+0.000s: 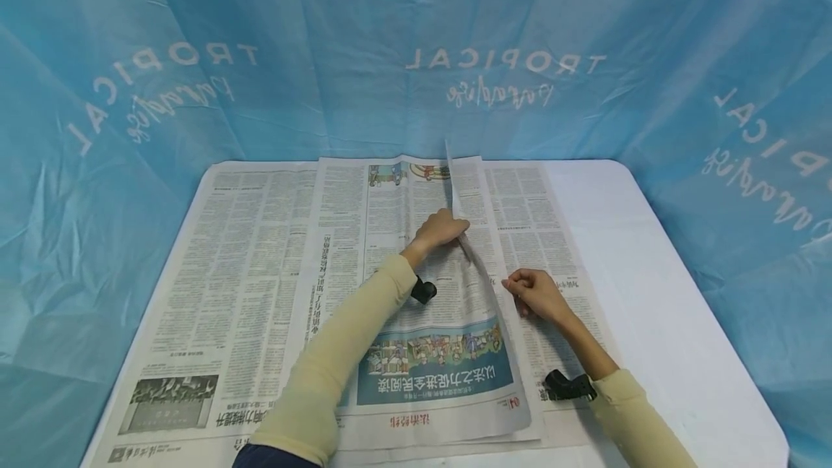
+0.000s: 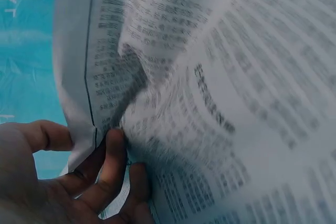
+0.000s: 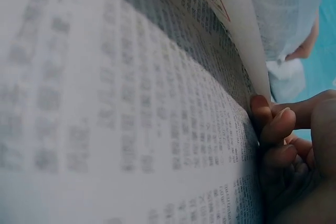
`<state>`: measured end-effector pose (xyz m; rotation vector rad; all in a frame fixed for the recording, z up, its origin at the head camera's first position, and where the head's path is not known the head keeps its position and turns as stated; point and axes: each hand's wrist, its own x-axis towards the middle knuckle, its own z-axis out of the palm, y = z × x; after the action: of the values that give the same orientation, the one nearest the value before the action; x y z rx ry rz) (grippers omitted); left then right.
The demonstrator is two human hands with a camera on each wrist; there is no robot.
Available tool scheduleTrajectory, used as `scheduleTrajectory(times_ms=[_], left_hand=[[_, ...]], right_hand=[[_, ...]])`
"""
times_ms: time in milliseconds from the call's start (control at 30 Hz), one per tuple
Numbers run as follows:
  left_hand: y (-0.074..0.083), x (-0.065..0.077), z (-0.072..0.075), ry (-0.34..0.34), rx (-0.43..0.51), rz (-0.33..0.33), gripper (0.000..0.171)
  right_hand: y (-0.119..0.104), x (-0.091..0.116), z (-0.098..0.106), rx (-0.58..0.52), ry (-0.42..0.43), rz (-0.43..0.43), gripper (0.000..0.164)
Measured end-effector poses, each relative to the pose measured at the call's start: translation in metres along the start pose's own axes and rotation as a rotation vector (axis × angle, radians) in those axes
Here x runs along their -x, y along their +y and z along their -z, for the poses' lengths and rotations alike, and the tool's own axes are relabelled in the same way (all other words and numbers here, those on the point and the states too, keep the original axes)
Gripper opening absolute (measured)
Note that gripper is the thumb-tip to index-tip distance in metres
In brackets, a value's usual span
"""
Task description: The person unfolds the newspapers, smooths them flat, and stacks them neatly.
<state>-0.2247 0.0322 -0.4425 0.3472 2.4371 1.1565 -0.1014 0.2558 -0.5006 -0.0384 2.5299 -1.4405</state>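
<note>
A printed newspaper [image 1: 442,417] lies spread with its sheets overlapping, and its top sheet is partly lifted along the right side. My left hand [image 1: 442,228] grips that raised edge a little above the middle. In the left wrist view, the paper creases around the left hand's fingers [image 2: 115,145]. Lower and to the right, my right hand [image 1: 536,293] has its fingers bent, with thumb and fingertip pinching at the edge of a sheet. The right wrist view shows the right hand's fingers [image 3: 278,127] at that edge, beside the curled-up top sheet; part of the grip is hidden.
The newspapers lie on a white table [image 1: 656,295], whose surface shows on the right. Another newspaper sheet [image 1: 247,266] extends to the left under the upper ones. A blue printed curtain [image 1: 403,114] hangs behind and at both sides. Each wrist carries a black strap mount [image 1: 568,386].
</note>
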Motion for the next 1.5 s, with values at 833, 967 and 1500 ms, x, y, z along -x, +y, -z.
scheduleTrajectory(times_ms=[833, 967, 1500], left_hand=[[-0.028, 0.022, 0.046, -0.193, 0.383, 0.151, 0.019], [-0.031, 0.030, 0.056, -0.191, 0.365, 0.119, 0.017], [-0.075, 0.071, 0.091, -0.122, 0.520, 0.078, 0.027]], right_hand=[[0.002, 0.000, 0.003, -0.007, -0.006, 0.059, 0.028], [0.004, -0.001, 0.001, -0.009, 0.000, 0.057, 0.028], [0.002, 0.001, 0.002, -0.039, -0.006, 0.046, 0.028]])
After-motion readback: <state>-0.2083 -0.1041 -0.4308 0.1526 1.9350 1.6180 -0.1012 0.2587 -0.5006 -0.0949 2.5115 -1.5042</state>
